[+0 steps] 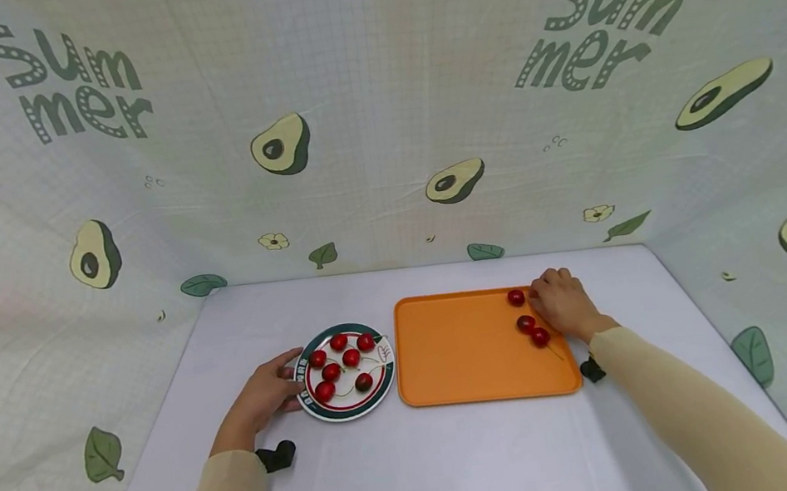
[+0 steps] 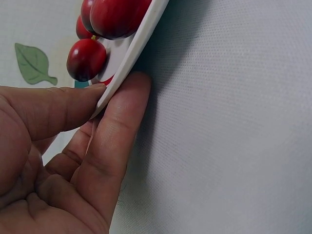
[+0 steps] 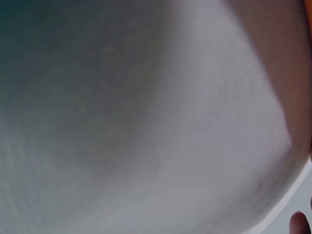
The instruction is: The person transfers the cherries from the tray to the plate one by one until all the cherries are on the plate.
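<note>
My left hand (image 1: 269,393) is at the left side of a round plate (image 1: 347,414) with a dark green band. In the left wrist view its thumb lies on top of the rim and the fingers under it, pinching the plate (image 2: 127,66). Several red cherries with stems, among them a cherry (image 1: 325,391), lie on the plate. To the right, my right hand (image 1: 563,304) is at the far right corner of an orange tray (image 1: 464,345), its fingertips hidden from the head view. Beside it on the tray are a cherry (image 1: 516,297) and two touching cherries (image 1: 539,337).
Plate and tray stand side by side on a white-covered table (image 1: 426,476). Behind the table hangs a pale cloth (image 1: 353,66) printed with avocados and leaves. A black wrist piece (image 1: 277,456) shows at the left cuff. The right wrist view is mostly blurred white.
</note>
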Motion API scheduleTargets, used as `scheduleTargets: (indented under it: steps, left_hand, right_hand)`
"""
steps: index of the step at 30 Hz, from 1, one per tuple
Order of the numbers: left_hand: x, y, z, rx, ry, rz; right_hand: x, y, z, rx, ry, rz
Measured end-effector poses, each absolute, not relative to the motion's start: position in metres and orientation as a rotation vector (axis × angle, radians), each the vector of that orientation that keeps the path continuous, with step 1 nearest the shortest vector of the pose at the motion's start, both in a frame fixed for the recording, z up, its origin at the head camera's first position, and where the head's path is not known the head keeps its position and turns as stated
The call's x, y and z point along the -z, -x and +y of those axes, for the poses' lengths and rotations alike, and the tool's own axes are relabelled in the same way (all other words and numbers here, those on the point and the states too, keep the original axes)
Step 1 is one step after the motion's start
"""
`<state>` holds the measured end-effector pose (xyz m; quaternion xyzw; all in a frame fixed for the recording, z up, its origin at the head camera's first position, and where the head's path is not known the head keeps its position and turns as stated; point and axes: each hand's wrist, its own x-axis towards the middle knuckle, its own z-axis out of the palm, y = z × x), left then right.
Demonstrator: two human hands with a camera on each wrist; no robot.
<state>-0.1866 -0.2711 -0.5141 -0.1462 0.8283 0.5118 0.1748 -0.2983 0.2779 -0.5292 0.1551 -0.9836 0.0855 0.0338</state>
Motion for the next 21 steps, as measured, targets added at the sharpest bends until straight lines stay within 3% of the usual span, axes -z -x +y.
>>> scheduleTargets:
  steps: [21]
  left_hand:
    - [0.513,0.187,-0.27,-1.43,0.439,2.349]
  right_hand:
    - [0.513,0.289,0.267,-0.209,-0.552,-2.925]
